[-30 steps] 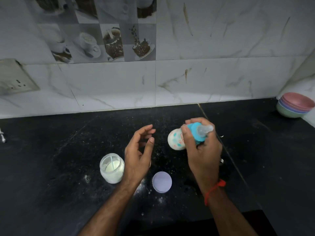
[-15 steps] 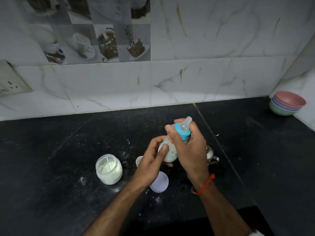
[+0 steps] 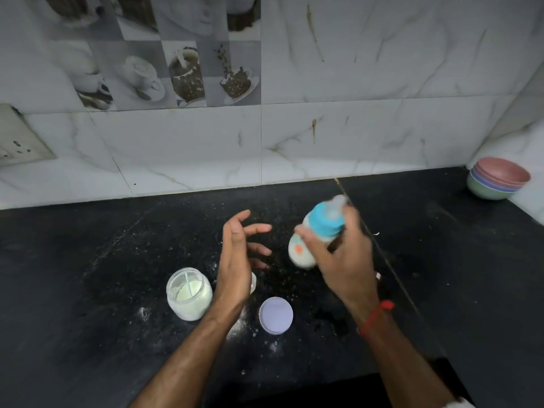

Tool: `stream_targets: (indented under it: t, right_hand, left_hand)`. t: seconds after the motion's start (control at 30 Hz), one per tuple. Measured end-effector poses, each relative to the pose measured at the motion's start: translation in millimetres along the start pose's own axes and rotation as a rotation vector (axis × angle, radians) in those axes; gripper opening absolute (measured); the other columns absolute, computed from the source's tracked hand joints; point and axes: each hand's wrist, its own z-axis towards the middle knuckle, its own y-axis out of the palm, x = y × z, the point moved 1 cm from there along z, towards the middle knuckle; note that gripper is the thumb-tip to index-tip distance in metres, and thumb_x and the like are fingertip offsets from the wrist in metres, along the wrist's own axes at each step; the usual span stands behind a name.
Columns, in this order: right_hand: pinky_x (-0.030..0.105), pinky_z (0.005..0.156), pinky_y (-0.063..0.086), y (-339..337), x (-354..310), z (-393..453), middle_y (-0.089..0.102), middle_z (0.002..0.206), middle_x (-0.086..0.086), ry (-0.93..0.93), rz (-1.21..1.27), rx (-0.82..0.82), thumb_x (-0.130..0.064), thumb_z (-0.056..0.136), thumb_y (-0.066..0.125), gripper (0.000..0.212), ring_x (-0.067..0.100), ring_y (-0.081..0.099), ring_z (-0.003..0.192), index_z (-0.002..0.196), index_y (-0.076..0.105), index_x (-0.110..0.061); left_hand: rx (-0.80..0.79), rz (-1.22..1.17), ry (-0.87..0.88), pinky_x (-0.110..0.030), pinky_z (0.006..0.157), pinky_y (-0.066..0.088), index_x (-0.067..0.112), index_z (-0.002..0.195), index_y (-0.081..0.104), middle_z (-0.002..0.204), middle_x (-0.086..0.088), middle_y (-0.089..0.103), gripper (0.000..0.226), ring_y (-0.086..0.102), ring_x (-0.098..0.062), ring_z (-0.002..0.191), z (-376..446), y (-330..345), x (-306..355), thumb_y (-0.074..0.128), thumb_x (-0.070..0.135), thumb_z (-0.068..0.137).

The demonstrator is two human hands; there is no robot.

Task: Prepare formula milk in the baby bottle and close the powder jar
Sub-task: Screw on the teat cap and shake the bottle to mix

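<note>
Baby bottle (image 3: 306,245): tilted above the desk (image 3: 88,260), white liquid inside, blue collar, gripped by right hand (image 3: 344,260).
Left hand (image 3: 235,260): fingers spread, holding nothing.
Powder jar (image 3: 188,294): uncovered, white powder inside, lid (image 3: 275,315) lying nearby.

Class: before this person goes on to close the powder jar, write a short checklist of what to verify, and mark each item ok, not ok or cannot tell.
1. Bottle has its blue cap on: ok.
2. Right hand grips the bottle firmly: ok.
3. Left hand free to take the lid: ok, open and holding nothing.
4. Lid within reach on the counter: ok, beside the jar.
5. Jar closed: not ok, it stands open.
6. Formula fully mixed: cannot tell, the bottle is blurred.
</note>
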Motion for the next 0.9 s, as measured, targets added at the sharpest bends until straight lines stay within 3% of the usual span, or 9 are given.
stream_targets:
  t: [0.07,0.2,0.33,0.37,0.5,0.63,0.8,0.9]
  right_hand:
    - [0.011,0.081,0.054,0.3,11.4,-2.7,0.068,0.101,-0.024,0.059,-0.025,-0.026,-0.043,0.079,0.08,0.053,-0.006,0.068,0.095,0.121,0.056,-0.021]
    - [0.015,0.086,0.056,-6.3,3.4,3.0,0.07,0.104,-0.023,-0.049,0.131,0.264,-0.037,0.084,0.08,0.048,-0.001,0.071,0.099,0.121,0.052,-0.024]
    - [0.036,0.091,0.06,6.8,24.8,1.2,0.069,0.1,-0.023,0.157,-0.12,-0.01,-0.047,0.08,0.082,0.052,-0.005,0.068,0.095,0.121,0.06,-0.023]
    - [0.036,0.091,0.06,4.9,24.9,3.2,0.07,0.101,-0.02,0.139,-0.134,-0.001,-0.047,0.079,0.083,0.055,-0.005,0.069,0.095,0.122,0.061,-0.02]
    - [0.016,0.085,0.057,-3.5,9.9,9.2,0.07,0.108,-0.013,0.011,0.018,0.232,-0.04,0.08,0.079,0.051,-0.001,0.071,0.095,0.12,0.057,-0.017]
    - [0.035,0.093,0.058,9.1,30.1,-2.5,0.07,0.107,-0.014,0.18,-0.125,-0.007,-0.042,0.083,0.081,0.053,-0.001,0.067,0.098,0.124,0.06,-0.016]
    - [0.016,0.088,0.055,-0.6,22.3,-1.7,0.067,0.107,-0.016,0.059,-0.04,0.206,-0.035,0.086,0.081,0.042,0.006,0.07,0.1,0.118,0.056,-0.023]
    - [0.026,0.093,0.057,6.2,30.7,-4.2,0.07,0.107,-0.013,0.154,-0.134,-0.018,-0.039,0.085,0.081,0.047,0.006,0.069,0.102,0.122,0.06,-0.018]
  left_hand:
    - [0.036,0.047,0.03,-0.037,0.065,0.055,0.031,0.138,0.048,0.121,0.002,0.073,0.063,0.067,-0.021,0.081,0.7,-4.8,3.2,0.026,0.07,0.094]
    - [0.052,0.085,0.02,-0.04,0.07,0.056,0.033,0.134,0.051,0.121,0.004,0.072,0.051,0.068,-0.018,0.082,-0.2,-5.4,4.8,0.026,0.062,0.1]
    - [0.024,0.08,0.013,-0.043,0.072,0.055,0.029,0.133,0.056,0.123,0.003,0.072,0.061,0.069,-0.019,0.083,-5.5,1.8,5.4,0.028,0.067,0.096]
    - [0.014,0.078,0.021,-0.043,0.072,0.055,0.028,0.133,0.057,0.123,0.003,0.072,0.06,0.069,-0.019,0.083,-6.4,2.4,6.3,0.028,0.066,0.096]
    - [0.04,0.068,0.003,-0.047,0.072,0.053,0.028,0.131,0.059,0.122,0.003,0.072,0.059,0.068,-0.019,0.083,-7.4,0.4,3.8,0.03,0.066,0.096]
    - [0.028,0.087,0.024,-0.045,0.074,0.054,0.032,0.129,0.06,0.122,0.006,0.072,0.055,0.069,-0.018,0.085,-8.2,3.3,3.4,0.03,0.065,0.097]
    - [0.051,0.083,0.042,-0.042,0.073,0.054,0.03,0.125,0.062,0.12,0.004,0.073,0.048,0.068,-0.017,0.085,-5.4,3.0,3.6,0.032,0.058,0.101]
    - [0.047,0.101,0.044,-0.043,0.075,0.054,0.031,0.125,0.063,0.119,0.007,0.074,0.045,0.069,-0.016,0.085,-6.4,5.0,1.7,0.032,0.056,0.102]
